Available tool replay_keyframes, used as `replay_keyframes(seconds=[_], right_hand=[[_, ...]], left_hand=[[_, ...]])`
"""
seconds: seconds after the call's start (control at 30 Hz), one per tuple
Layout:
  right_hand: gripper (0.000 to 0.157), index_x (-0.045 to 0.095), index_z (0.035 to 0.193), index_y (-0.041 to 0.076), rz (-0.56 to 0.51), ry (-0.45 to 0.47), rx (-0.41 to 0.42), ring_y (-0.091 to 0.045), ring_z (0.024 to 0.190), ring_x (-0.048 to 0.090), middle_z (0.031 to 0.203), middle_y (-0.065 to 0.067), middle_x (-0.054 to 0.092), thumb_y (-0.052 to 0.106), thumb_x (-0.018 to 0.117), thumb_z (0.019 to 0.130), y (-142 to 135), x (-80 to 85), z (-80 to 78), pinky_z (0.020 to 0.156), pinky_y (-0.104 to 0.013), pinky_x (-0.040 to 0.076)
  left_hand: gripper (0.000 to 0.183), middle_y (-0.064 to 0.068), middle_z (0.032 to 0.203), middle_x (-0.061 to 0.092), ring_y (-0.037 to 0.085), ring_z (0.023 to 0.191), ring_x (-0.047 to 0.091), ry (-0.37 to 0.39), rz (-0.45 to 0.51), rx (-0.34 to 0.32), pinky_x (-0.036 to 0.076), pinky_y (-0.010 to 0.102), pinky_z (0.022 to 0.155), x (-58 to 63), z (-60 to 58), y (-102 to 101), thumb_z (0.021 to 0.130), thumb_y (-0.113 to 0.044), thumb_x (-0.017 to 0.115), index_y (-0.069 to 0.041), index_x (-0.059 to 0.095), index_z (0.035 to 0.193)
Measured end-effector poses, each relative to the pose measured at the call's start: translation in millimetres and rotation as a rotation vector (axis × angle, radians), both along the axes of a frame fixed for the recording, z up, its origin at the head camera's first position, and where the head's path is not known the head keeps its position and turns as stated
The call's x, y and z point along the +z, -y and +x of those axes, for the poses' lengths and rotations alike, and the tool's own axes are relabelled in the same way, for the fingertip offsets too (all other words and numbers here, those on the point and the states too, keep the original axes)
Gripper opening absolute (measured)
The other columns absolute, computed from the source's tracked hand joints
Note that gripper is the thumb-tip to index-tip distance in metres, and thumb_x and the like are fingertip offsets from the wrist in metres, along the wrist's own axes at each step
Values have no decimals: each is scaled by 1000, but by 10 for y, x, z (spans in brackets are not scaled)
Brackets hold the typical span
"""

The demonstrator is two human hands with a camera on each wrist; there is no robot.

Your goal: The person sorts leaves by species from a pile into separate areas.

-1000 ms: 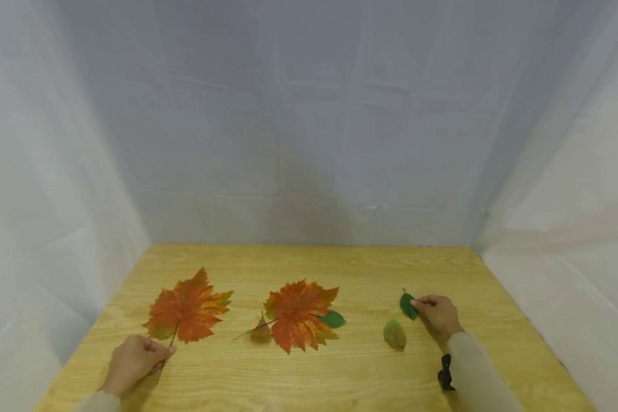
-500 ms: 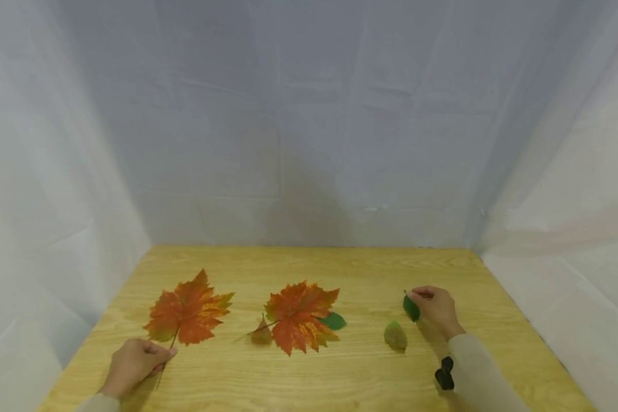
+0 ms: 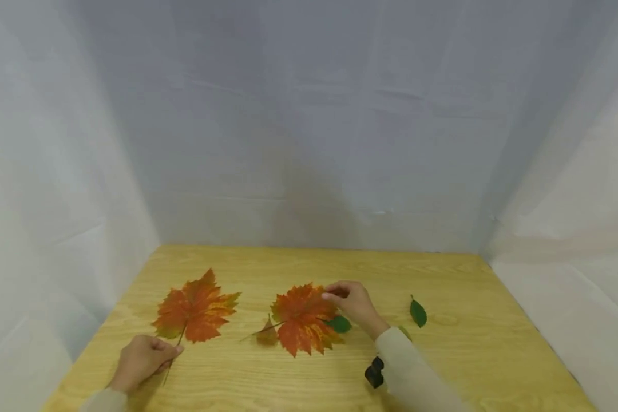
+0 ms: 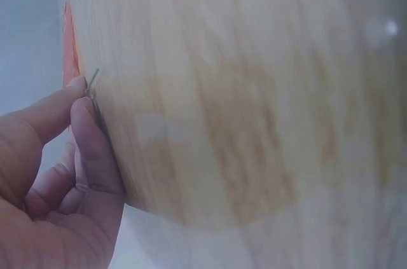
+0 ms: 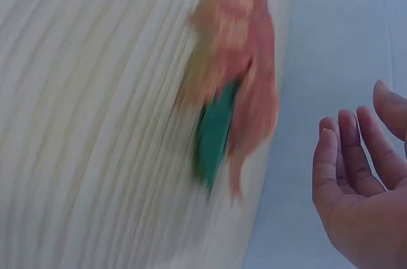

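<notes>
Now, in the head view, the right hand [image 3: 357,306] is reaching over the upper right edge of the middle red leaf [image 3: 301,317], having just let go of the small dark green leaf [image 3: 418,313]; that one is lying on the bench [image 3: 494,343] well to the right of the middle red leaf, so the work seems to be turning to the large leaf. Left of the middle red leaf, the left hand [image 3: 141,360] is still pinching the stem [image 3: 167,373] of the left red leaf [image 3: 198,309], whose jagged lobes are spreading wide. A brownish leaf [image 3: 266,336] is lying by the middle red leaf's stem, a toothed green leaf [image 3: 340,324] is poking out at its right side, and a yellowish leaf [image 3: 405,332], further right, is mostly hiding behind the sleeve [image 3: 414,366]. In the left wrist view, the fingers are clamping that thin, stiff-looking stem beside streaky wood grain; the middle red leaf is not showing. In the right wrist view, thumb and fingers are standing apart, holding nothing, while the middle red leaf is blurring beside them, its pointed, cloth-like lobes drooping over the smooth green one.
</notes>
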State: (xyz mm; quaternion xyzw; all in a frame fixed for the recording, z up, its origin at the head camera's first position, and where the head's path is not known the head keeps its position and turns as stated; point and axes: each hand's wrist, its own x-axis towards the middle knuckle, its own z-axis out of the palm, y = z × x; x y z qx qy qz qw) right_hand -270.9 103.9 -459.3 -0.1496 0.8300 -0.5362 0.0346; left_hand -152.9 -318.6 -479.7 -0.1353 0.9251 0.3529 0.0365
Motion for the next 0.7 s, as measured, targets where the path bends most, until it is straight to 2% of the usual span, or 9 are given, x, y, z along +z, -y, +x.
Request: replay_keyframes(seconds=[0.13,0.23,0.37,0.53,0.7], right_hand=[[28,71,108,4,-14,-9,121,-17,87,64,101,-6,69,24,69,89,442,16,56,75,-34,55],[25,72,106,4,7,5,157,-14,83,64,98,-4,70,22,70,89,726,-22,95,73,-29,54],[22,72,105,6,55,41,140,-12,83,62,97,-1,69,19,71,88,979,-130,125,69,-28,53],[19,73,102,4,59,83,119,-13,72,64,90,-2,69,14,73,86,1102,-281,155,63,-28,53],[13,75,97,5,54,39,108,-7,63,61,83,0,70,11,73,85,1143,-390,170,58,-24,52]], left_hand=[[32,-1,52,57,14,48,51,1,8,10,41,29,55,1,4,-14,83,-31,74,-8,68,62],[33,-1,52,57,15,48,51,3,7,7,41,30,55,4,5,-13,84,-31,73,-8,67,61],[34,-1,52,57,15,49,51,5,6,2,41,30,56,2,-12,-5,84,-32,73,-8,67,61],[31,-1,54,59,15,51,53,8,18,6,43,30,56,-2,-26,-8,83,-33,74,-7,69,65],[31,-1,55,59,15,52,53,10,17,15,42,30,56,4,0,-11,83,-32,74,-7,70,66]])
